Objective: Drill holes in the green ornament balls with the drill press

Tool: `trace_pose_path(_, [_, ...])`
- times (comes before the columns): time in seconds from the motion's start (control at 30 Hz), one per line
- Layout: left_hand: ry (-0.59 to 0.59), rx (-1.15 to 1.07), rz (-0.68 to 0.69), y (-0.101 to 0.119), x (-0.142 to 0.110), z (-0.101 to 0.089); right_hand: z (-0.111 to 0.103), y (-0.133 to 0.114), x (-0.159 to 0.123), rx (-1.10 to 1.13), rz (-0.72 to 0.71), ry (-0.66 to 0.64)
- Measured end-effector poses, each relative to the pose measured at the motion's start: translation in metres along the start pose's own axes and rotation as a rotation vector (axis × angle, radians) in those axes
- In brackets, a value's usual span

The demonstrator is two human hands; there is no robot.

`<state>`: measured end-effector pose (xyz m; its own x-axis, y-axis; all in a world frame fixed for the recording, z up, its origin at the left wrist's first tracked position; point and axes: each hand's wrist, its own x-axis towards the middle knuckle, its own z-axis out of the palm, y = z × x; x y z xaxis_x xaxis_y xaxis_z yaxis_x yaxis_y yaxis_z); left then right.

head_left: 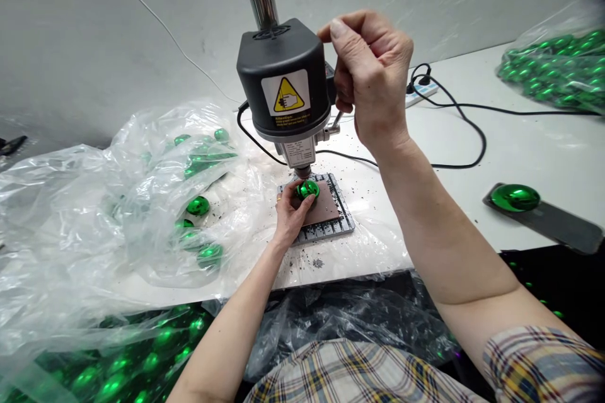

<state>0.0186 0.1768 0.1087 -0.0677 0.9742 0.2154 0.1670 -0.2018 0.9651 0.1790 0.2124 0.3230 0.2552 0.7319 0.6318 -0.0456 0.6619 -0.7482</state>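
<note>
The green ball (309, 189) sits directly beneath the chuck (302, 172) of the drill press (282, 69), over a brown board (326, 204) on the press's slotted base (348, 221); whether ball and chuck touch is unclear. The left hand (293, 209) has its grip pinching the ball between thumb and fingers. The right hand (371, 72) is raised just beside the press head, fingers curled; I cannot tell whether its grip closes on a lever. The ball is probably light and stiff-walled, its mirror-smooth skin slippery and perhaps easily cracked or scratched, so it seems best taken low around its sides, fingertips well away from the chuck. Counted, there is one press, one board and one ball in hand; a second ball (514, 197) lies on one dark slab (570, 227) right of the press, on the worktop (454, 201). Left of the press, at least five loose balls (197, 205) show in or beside clear plastic (70, 201). Two bulk heaps, one bagged (558, 72) behind and right of the press, one (127, 352) in front and left, defy counting.
</note>
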Motion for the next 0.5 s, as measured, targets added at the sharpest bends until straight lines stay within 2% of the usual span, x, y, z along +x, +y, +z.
trace_pose_path(0.27, [0.000, -0.015, -0.032, 0.004, -0.001, -0.010, -0.002, 0.000, 0.001, -0.070, 0.047, 0.004])
trace_pose_path(0.5, [-0.020, 0.035, -0.019, 0.000, 0.000, -0.009, 0.001, 0.005, 0.004, 0.014, -0.048, 0.002])
